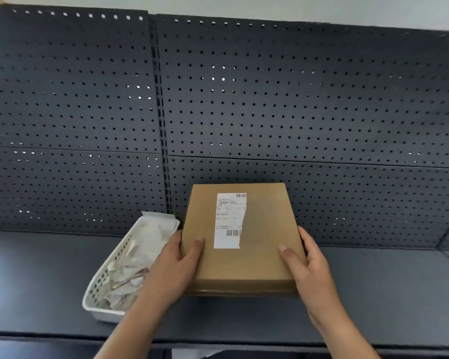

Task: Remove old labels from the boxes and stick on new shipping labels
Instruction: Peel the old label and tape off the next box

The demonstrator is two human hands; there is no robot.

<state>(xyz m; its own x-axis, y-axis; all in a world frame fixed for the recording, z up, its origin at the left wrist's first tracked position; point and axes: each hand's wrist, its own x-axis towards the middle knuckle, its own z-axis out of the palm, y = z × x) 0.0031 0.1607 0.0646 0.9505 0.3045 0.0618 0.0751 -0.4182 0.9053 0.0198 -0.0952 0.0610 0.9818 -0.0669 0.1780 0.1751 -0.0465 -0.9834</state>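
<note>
With the fingers (175, 240) of the left hand (178, 265) curled round the left edge of the cardboard box (257, 260), and the thumb laid flat on its top face, grips that side firmly. Grips the opposite edge the same way with the right hand (309, 265): thumb on top, other fingers wrapped down the right side. Holds the box broad face up between the two hands, over the dark shelf (386, 294) and close in front of the black pegboard (296, 99). Cannot tell whether it rests on the shelf or hangs just above.

Carries on that top face a white label (230, 221), left of centre and toward the far edge. Shows on the label a barcode at the upper right corner, another near the bottom, and a ragged, torn right edge.

Keeps the box just right of a white perforated basket (99, 286) standing on the shelf, left wrist close to its rim. Heaped in the basket: torn paper scraps (140, 252), with a pale sheet propped at the far end.
</note>
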